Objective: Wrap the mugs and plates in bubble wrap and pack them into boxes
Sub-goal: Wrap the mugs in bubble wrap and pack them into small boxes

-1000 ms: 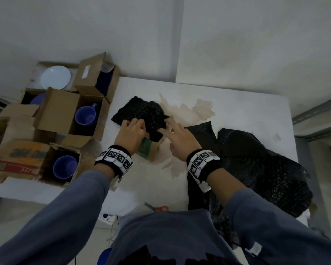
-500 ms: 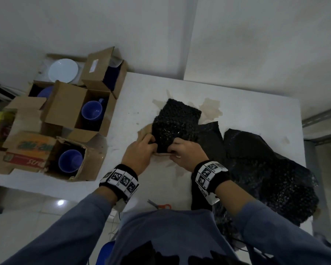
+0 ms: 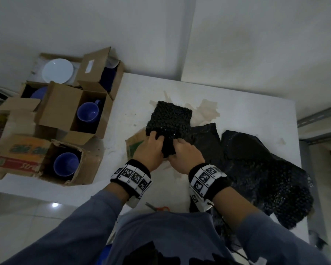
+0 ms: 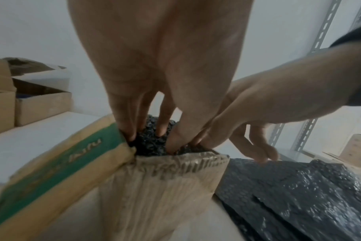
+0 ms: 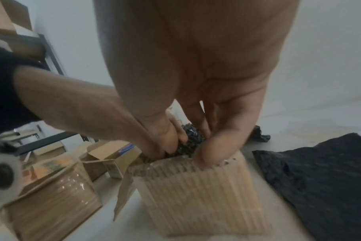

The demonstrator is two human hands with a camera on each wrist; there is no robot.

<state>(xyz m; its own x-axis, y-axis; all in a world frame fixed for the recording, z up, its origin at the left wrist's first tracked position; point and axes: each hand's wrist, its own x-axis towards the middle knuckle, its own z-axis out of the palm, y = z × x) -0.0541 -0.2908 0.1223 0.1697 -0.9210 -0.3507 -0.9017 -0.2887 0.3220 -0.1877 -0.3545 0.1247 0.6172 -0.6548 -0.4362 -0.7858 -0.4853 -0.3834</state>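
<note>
A wad of black bubble wrap [image 3: 170, 123] stands partly inside a small brown cardboard box [image 3: 134, 146] on the white table [image 3: 237, 111]. My left hand [image 3: 153, 146] and right hand [image 3: 182, 152] meet at its near edge, both pinching the wrap at the box mouth. In the left wrist view, my left hand [image 4: 153, 138] has thumb and fingers dug into the wrap [image 4: 148, 143] above the box [image 4: 161, 187]. In the right wrist view, my right hand [image 5: 202, 146] grips the wrap [image 5: 188, 143] at the box [image 5: 200, 192] rim. Anything inside the wrap is hidden.
Open cardboard boxes at the left hold blue mugs [image 3: 87, 111] [image 3: 66, 164], and a white plate [image 3: 57, 70] lies behind them. Loose black bubble wrap sheets [image 3: 256, 169] cover the table's right side. Orange-handled scissors [image 3: 159, 208] lie at the near edge.
The bubble wrap lay spread over the box a second ago. Both hands have since closed together on its near edge, and it now stands bunched in the box mouth.
</note>
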